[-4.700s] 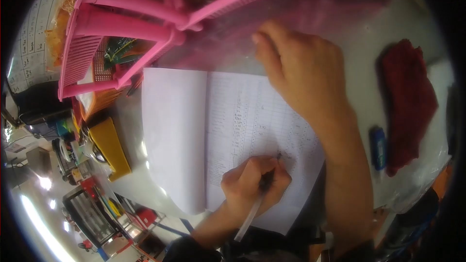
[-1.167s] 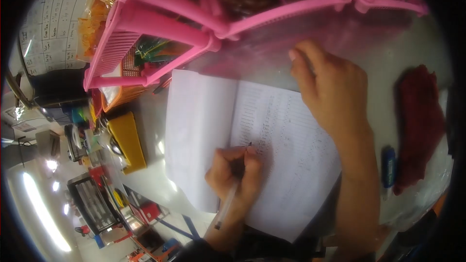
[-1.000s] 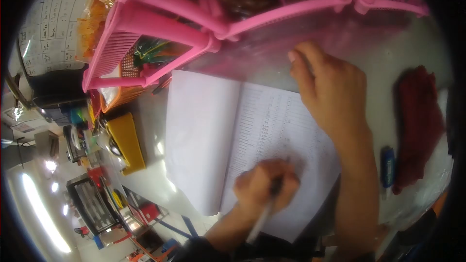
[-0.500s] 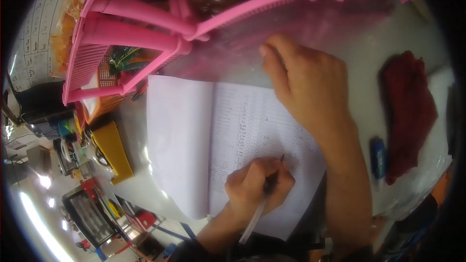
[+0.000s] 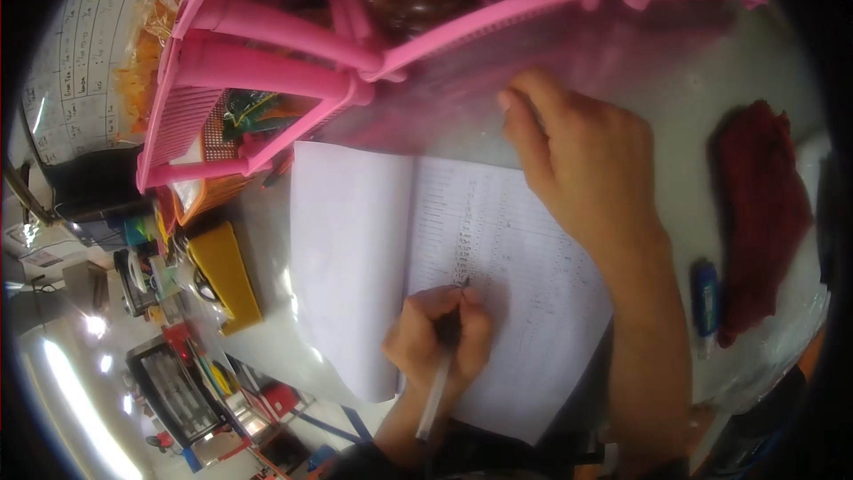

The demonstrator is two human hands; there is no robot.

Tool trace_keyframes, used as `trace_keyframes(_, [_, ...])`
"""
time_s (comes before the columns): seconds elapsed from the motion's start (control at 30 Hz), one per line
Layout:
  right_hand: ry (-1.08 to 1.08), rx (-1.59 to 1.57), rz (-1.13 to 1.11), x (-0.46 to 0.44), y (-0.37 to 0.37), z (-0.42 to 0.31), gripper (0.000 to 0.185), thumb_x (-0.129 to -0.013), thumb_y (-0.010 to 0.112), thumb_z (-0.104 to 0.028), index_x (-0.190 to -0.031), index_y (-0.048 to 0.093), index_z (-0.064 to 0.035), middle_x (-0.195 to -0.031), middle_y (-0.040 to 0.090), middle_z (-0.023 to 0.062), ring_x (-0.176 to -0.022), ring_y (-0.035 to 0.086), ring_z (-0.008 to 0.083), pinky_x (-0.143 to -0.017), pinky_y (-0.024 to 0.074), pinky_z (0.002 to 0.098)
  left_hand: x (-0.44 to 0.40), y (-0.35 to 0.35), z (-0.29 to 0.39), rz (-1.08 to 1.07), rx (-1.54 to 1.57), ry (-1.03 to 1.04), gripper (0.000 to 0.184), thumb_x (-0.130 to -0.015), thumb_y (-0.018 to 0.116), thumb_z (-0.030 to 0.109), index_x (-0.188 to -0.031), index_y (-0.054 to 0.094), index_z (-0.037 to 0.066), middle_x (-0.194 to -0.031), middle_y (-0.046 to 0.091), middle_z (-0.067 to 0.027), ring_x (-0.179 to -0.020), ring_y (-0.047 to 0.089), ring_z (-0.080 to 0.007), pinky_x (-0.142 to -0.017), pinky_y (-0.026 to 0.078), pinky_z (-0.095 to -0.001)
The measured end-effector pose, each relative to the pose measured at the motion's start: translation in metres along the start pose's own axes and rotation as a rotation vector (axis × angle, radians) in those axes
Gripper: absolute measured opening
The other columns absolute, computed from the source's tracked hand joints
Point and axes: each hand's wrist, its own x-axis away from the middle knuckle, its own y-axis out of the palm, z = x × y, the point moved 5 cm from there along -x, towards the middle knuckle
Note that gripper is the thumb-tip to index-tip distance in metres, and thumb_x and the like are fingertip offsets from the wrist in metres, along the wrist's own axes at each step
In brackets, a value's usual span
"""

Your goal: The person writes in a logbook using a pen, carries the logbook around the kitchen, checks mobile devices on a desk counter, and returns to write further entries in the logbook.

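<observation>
My left hand [image 5: 440, 338] is closed round a pen [image 5: 433, 400] with a pale barrel and a dark grip. The pen's tip meets the page near a column of handwritten figures. Under it lies a stapled-looking sheaf of printed sheets [image 5: 542, 347], its upper leaf [image 5: 351, 258] folded over to the left. My right hand [image 5: 591, 147] rests at the upper right edge of the sheets, fingers curled loosely under, with nothing visible in it. Its forearm lies along the right side of the paper.
Beyond the paper stands a pink plastic rack [image 5: 267, 67] with wrapped goods. On the right lie a dark red cloth [image 5: 760, 222] and a blue marker-like item [image 5: 705, 298]. A yellow object [image 5: 227, 276] stands left, and a handwritten chart [image 5: 75, 71] is at the far left.
My left hand has moved the pen tip leftward across the page, to the column of figures. My right hand keeps its place on the sheets. The whole view has shifted slightly.
</observation>
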Motion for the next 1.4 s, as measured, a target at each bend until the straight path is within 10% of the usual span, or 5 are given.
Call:
trace_keyframes(0.33, [-0.002,0.011,0.0,0.0,-0.001,-0.001,0.019,-0.094,0.062,-0.025,-0.083,0.056,-0.011,-0.056,0.062,0.0061,-0.048,0.062,0.0264,-0.048,0.048,0.0392,-0.003,-0.007,-0.004,0.016,0.01,-0.081,0.014,-0.089,0.068,0.002,-0.084,0.055,0.003,-0.068,0.067,-0.0081,-0.057,0.061,-0.0094,-0.056,0.049,-0.0226])
trace_keyframes(0.57, [0.011,-0.005,-0.012,0.0,0.0,0.0,0.019,-0.095,0.062,-0.025,-0.083,0.055,-0.0108,-0.057,0.061,0.0062,-0.049,0.062,0.0265,-0.048,0.0478,0.0397,0.003,0.003,0.016,-0.086,-0.05,0.259,0.019,-0.079,0.076,0.002,-0.082,0.057,0.002,-0.069,0.068,-0.0117,-0.054,0.061,-0.011,-0.05,0.047,-0.0239])
trace_keyframes(0.97, [0.003,-0.026,0.009,0.001,0.001,0.0,0.018,-0.095,0.063,-0.024,-0.085,0.056,-0.0109,-0.059,0.062,0.0068,-0.051,0.063,0.0274,-0.048,0.0479,0.0401,-0.001,-0.009,-0.011,0.047,-0.059,-0.037,0.016,-0.083,0.077,0.007,-0.085,0.061,0.003,-0.065,0.066,-0.0101,-0.053,0.064,-0.0168,-0.052,0.051,-0.0274])
trace_keyframes(1.4, [-0.011,0.005,0.02,0.0,0.002,-0.001,0.019,-0.095,0.062,-0.025,-0.084,0.058,-0.0103,-0.056,0.062,0.0065,-0.048,0.062,0.0255,-0.047,0.0482,0.0388,0.004,0.024,0.044,-0.232,-0.04,0.417,0.021,-0.075,0.077,0.005,-0.082,0.058,0.006,-0.067,0.068,-0.0101,-0.047,0.063,-0.0164,-0.046,0.048,-0.0256])
